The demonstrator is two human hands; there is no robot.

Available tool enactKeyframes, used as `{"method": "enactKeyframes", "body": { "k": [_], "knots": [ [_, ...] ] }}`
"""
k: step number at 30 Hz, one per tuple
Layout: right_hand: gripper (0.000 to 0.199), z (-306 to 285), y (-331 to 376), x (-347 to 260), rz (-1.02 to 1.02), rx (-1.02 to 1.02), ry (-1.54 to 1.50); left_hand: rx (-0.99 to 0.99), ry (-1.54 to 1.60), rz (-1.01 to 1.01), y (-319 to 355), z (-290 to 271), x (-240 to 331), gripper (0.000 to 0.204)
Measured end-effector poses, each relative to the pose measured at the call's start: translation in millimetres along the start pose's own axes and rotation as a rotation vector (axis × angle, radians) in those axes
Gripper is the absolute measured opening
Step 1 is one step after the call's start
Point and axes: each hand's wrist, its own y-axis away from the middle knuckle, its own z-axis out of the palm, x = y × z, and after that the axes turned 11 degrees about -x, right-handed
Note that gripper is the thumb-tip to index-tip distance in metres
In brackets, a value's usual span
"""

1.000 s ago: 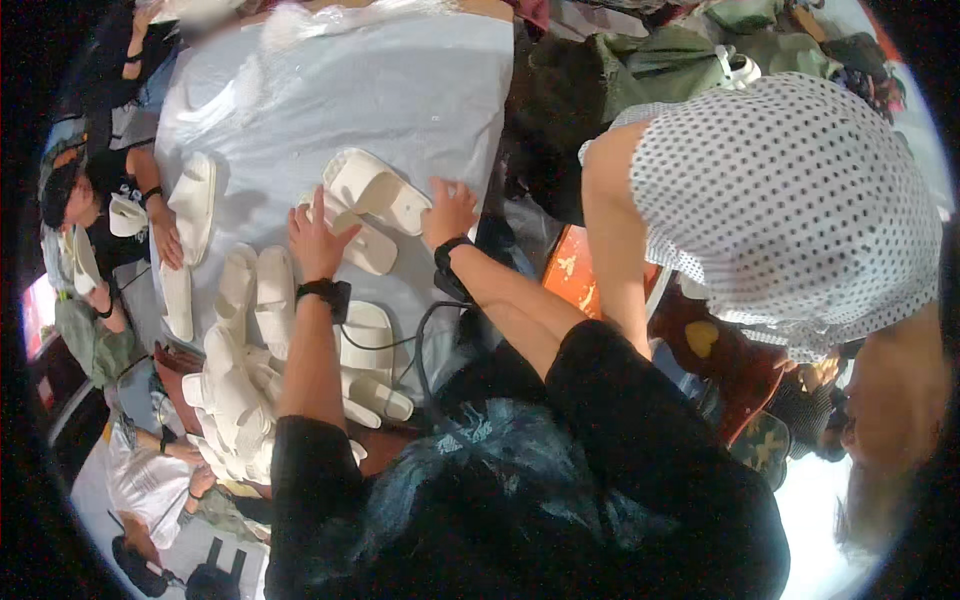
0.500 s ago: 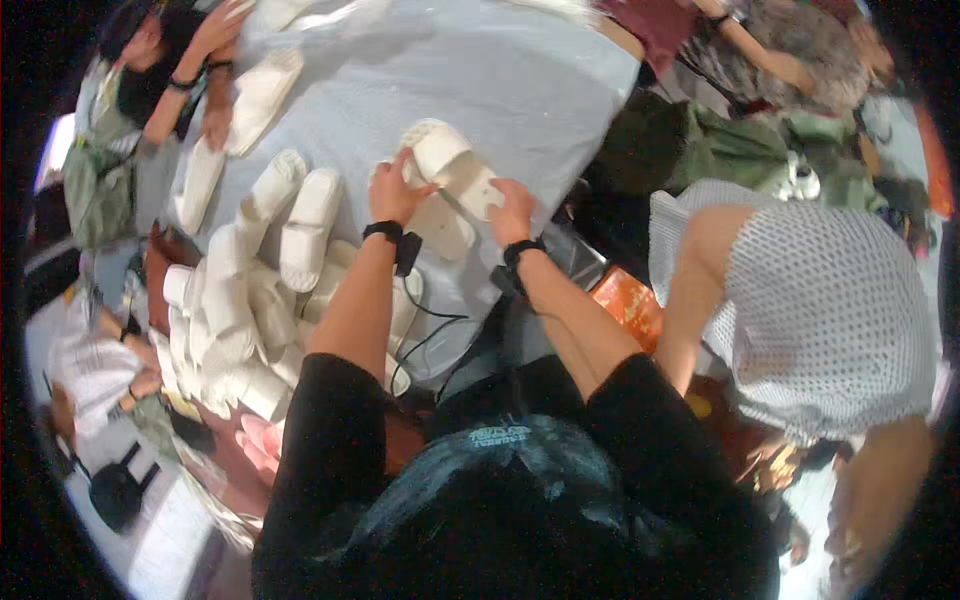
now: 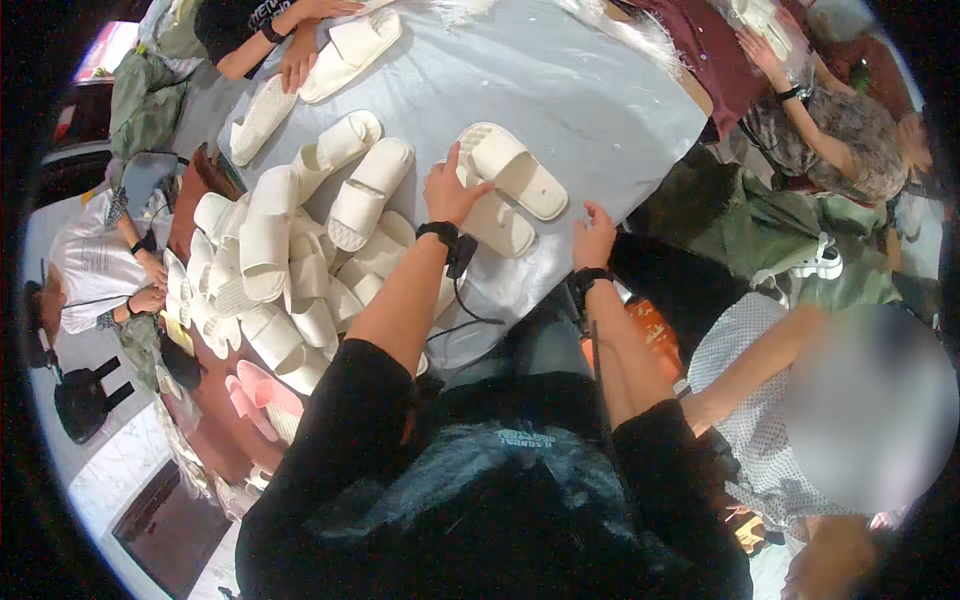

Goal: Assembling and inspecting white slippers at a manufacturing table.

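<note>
A pair of cream slide slippers lies side by side on the grey-covered table. The farther slipper (image 3: 518,170) shows its ridged insole and broad strap. Part of the nearer slipper (image 3: 502,228) is hidden by my left hand (image 3: 455,192), which is over its strap end with thumb and index finger spread apart; whether it touches is hard to tell. My right hand (image 3: 594,238) is off to the right of the pair, fingers loosely bent and apart, holding nothing. Just left of my left hand lies another cream slipper (image 3: 372,192), at the edge of a pile.
A heap of cream slippers (image 3: 268,235) covers the table's left side. Beyond it, another person's hand (image 3: 298,62) is at two more slippers. Pink slippers (image 3: 262,395) lie lower left. A person in a dotted garment (image 3: 745,400) sits close on my right, near an orange box (image 3: 650,335).
My right hand has let go of the farther slipper and drawn back to the right. My left hand stays by the pair. The whole view has shifted, with the table now farther right.
</note>
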Motion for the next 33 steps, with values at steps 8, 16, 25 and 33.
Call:
{"method": "enactKeyframes", "body": {
  "k": [8, 16, 25, 33],
  "knots": [
    [0.033, -25, 4, 14, -0.014, -0.128, 0.071, 0.074, 0.034, 0.09, 29, -28, -23, 0.067],
    [0.029, -30, 101, 12, -0.117, -0.635, 0.277, -0.497, 0.243, 0.118, 151, -46, -48, 0.039],
    [0.034, -87, 181, -3, -0.335, -1.174, 0.723, -1.288, 0.103, 0.143, 296, -53, -49, 0.038],
    [0.03, -96, 186, -1, -0.429, -1.249, 0.818, -1.287, 0.253, 0.051, 317, -56, -49, 0.027]
  ]
}}
